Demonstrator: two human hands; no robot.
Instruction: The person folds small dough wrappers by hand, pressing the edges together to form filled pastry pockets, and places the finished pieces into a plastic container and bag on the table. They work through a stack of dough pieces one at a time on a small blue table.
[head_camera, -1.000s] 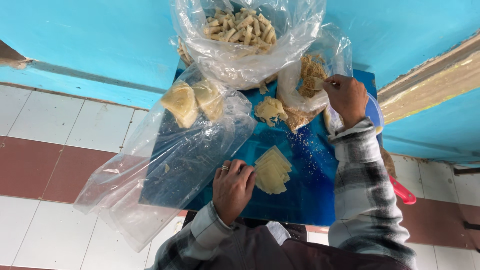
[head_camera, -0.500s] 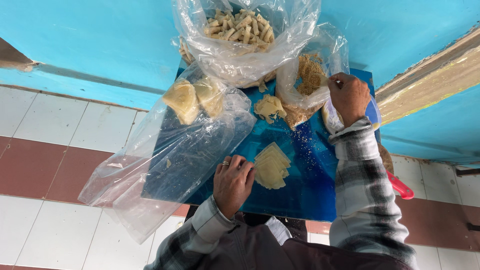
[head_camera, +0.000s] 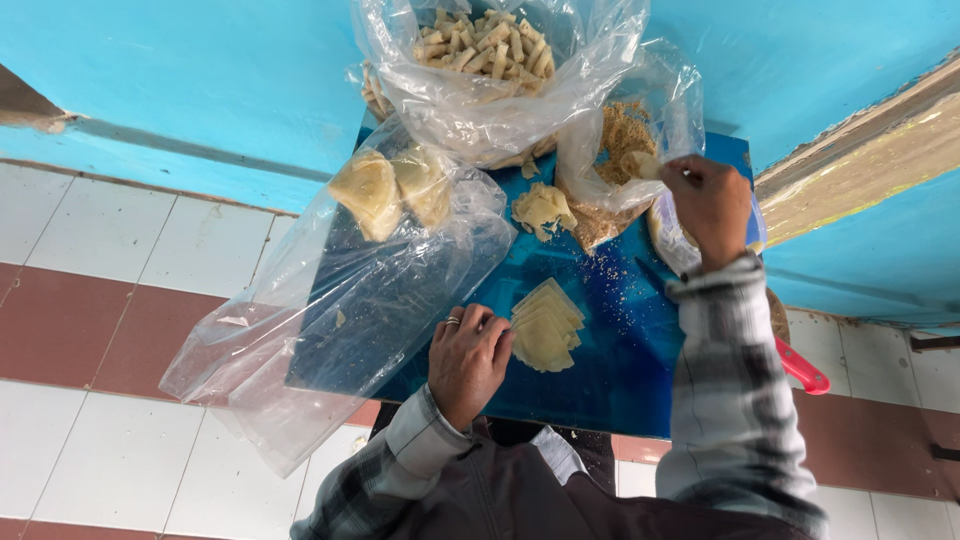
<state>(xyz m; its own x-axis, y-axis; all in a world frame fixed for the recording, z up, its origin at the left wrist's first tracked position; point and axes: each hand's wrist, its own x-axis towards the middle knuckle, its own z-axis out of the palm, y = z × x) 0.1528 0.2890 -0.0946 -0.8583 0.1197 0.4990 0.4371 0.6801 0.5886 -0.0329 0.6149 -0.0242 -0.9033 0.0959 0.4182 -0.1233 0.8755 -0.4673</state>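
Right now left hand (head_camera: 468, 360) rests flat, fingertips touching the wrapper stack (head_camera: 545, 325) just beside it; right hand (head_camera: 712, 205) pinches a crumbed roll (head_camera: 640, 163) at the crumb bag (head_camera: 610, 170). Wrappers look thin, soft, tearable; probably lift by an edge.

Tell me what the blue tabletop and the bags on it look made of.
Blue tabletop: a hard, glossy board, perhaps painted or laminated; it reflects light and crumbs lie loose on it. Bags: thin clear plastic film, such as the large bag, crinkled and shiny, with their contents showing through.
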